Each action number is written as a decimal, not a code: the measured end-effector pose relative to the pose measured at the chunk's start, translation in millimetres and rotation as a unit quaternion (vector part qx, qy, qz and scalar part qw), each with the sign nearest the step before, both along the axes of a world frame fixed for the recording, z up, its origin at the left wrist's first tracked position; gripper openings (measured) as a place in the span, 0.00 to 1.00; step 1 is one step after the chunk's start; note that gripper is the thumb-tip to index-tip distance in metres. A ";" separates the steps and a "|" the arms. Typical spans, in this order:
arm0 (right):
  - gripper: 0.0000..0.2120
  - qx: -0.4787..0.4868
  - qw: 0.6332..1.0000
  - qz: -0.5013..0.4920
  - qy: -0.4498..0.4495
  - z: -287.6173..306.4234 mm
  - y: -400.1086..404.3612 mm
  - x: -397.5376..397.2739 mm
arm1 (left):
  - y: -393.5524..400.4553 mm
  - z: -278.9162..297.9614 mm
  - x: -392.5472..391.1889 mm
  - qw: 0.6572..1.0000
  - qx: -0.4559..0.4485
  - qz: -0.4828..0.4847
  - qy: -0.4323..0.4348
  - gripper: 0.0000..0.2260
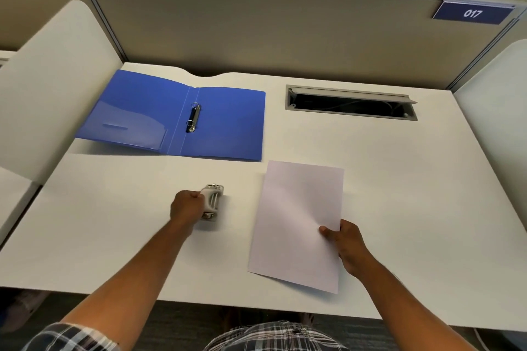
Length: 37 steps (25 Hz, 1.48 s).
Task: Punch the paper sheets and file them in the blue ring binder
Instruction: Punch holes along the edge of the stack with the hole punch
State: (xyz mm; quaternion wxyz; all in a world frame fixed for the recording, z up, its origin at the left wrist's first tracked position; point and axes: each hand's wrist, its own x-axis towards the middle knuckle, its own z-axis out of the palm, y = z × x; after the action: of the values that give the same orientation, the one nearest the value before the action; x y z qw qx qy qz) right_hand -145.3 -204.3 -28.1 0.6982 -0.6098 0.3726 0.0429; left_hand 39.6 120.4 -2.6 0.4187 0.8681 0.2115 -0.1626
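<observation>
Paper, a pale white rectangular stack of sheets (298,225), lay on the white table (399,179) toward its near edge, to the right, its right edge pinched by the right hand (346,246), thumb on top and fingers (328,232) closed on it. The left hand (186,208) gripped a small grey metal-and-plastic hole punch (211,202) standing on the table just left of the sheets, fingers wrapped around it. Farther back lay the blue plastic ring binder (228,122), spread open flat, its two metal rings (193,118) in the middle. A grey-framed cable slot (350,104) sat to the binder's right.
</observation>
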 end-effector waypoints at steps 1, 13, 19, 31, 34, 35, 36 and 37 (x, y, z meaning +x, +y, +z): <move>0.11 0.002 1.000 0.000 0.000 0.7 -6.3 -3.2 | -15.1 -1.5 -5.8 1.000 -0.014 -0.008 0.005 0.09; 0.15 0.049 0.998 0.025 0.032 -8.6 -89.0 -47.4 | -127.7 -25.0 -79.6 0.994 -0.040 -0.082 0.058 0.08; 0.13 0.045 0.997 0.045 0.037 -15.6 -96.1 -53.2 | -137.8 -22.2 -88.3 0.996 -0.011 -0.083 0.034 0.03; 0.10 0.000 0.997 0.059 0.052 -24.6 -86.8 -41.4 | -131.0 -25.0 -84.8 0.992 -0.037 -0.119 0.027 0.07; 0.09 -0.018 0.997 0.055 0.058 -26.2 -88.8 -42.5 | -130.2 -25.8 -84.1 0.991 -0.034 -0.124 0.026 0.07; 0.09 -0.022 0.996 0.056 0.059 -25.9 -88.5 -43.3 | -130.0 -26.0 -84.4 0.991 -0.032 -0.126 0.024 0.07; 0.10 -0.024 0.996 0.055 0.059 -25.6 -87.7 -43.5 | -129.7 -26.6 -84.7 0.991 -0.029 -0.129 0.021 0.07; 0.10 -0.026 0.997 0.053 0.059 -24.7 -86.6 -43.7 | -129.6 -27.1 -85.5 0.991 -0.027 -0.132 0.017 0.07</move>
State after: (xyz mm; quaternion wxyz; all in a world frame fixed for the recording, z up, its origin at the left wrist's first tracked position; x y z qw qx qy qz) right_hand -189.0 -290.9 -52.8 0.6560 -0.6428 0.3812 0.1059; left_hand -45.9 -9.2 -29.7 0.4134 0.8736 0.0974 -0.2374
